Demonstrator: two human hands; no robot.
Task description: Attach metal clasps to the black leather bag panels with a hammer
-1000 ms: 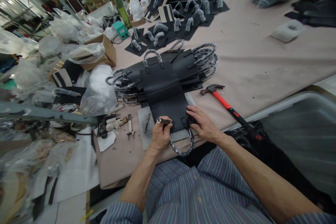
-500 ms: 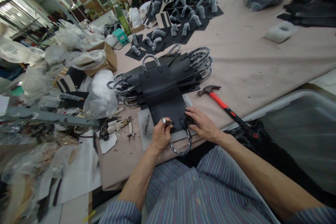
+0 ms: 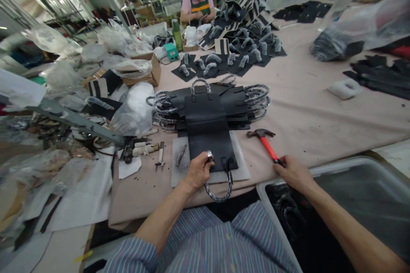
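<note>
My left hand (image 3: 197, 171) is closed around a short metal punch (image 3: 209, 154), held upright over the near part of a black leather-like bag panel (image 3: 208, 115). A plastic-wrapped loop handle (image 3: 219, 198) hangs from the panel's near edge. The panel's near half lies on a pale board (image 3: 241, 155); its far half rests against a pile of similar panels. On the right, my right hand (image 3: 294, 173) is closed on the black grip of a claw hammer (image 3: 268, 147) with a red shaft. A thin metal rod (image 3: 181, 155) lies on the board, left of the panel.
Stacked black panels with wrapped handles (image 3: 256, 98) sit behind the board. Small hand tools (image 3: 160, 156) lie to the left, near plastic bags (image 3: 133, 111). A grey bin (image 3: 361, 175) stands at the right. Across the table, a person (image 3: 197, 6) works beside more pieces.
My right hand has left the panel and moved right onto the hammer's grip. The left hand still holds the punch on the panel. The view has tilted up and shifted.
</note>
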